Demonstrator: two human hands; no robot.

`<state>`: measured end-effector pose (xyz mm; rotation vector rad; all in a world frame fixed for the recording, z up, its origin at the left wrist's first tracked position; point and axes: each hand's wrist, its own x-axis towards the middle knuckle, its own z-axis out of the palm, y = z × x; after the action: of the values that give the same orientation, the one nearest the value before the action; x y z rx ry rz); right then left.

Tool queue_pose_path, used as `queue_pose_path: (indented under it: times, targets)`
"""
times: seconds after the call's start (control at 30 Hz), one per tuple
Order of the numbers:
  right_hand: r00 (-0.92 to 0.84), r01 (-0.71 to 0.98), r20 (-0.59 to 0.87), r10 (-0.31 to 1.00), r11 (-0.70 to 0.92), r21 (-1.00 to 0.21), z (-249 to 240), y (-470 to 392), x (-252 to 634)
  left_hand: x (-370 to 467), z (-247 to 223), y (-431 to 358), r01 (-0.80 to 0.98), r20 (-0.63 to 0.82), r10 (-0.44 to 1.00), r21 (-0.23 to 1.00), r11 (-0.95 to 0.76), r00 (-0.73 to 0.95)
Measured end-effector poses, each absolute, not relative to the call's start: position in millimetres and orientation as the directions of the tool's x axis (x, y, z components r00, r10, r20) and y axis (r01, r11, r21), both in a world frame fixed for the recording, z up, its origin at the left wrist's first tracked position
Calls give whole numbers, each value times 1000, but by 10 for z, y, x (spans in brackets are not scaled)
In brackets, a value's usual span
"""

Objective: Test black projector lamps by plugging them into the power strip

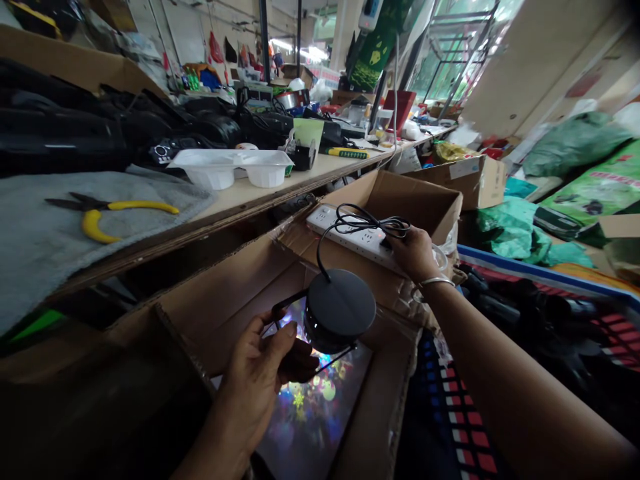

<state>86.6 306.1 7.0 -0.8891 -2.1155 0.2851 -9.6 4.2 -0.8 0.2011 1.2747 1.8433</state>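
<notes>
My left hand (270, 360) is closed on the bracket of a round black projector lamp (341, 303), holding it over an open cardboard box (225, 300). The lamp faces down and throws coloured patterns, snowflakes among them, onto a pale sheet (320, 413) in the box. Its black cable (320, 250) runs up to a coiled bundle above a white power strip (350, 230). At the strip's right end, my right hand (413, 253) has its fingers closed on a black plug, partly hidden. A small red light shows on the strip.
On the workbench (320, 175) at left lie yellow-handled pliers (130, 213) on grey cloth, a white plastic tray (235, 165) and many black devices. A blue-rimmed basket (530, 270) with black parts stands at right. Another carton (450, 180) and green bags (520, 227) lie behind it.
</notes>
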Motion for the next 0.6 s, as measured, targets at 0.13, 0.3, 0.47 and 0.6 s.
queue_pose_path:
  times: [0.13, 0.3, 0.47, 0.6]
  targets:
    - [-431, 499, 601, 673, 733, -463, 68, 3068, 867, -89, 9, 62, -550, -322, 723, 830, -95, -611]
    - [-434, 506, 587, 683, 724, -469, 83, 3045, 855, -98, 9, 75, -562, -328, 733, 823, -88, -596]
    - [-426, 490, 617, 662, 742, -457, 82, 3035, 858, -100, 3, 89, -601, -345, 726, 791, -116, -595]
    - [-414, 479, 609, 677, 731, -486, 69, 3042, 858, -97, 12, 88, -592, -338, 746, 801, -93, -574]
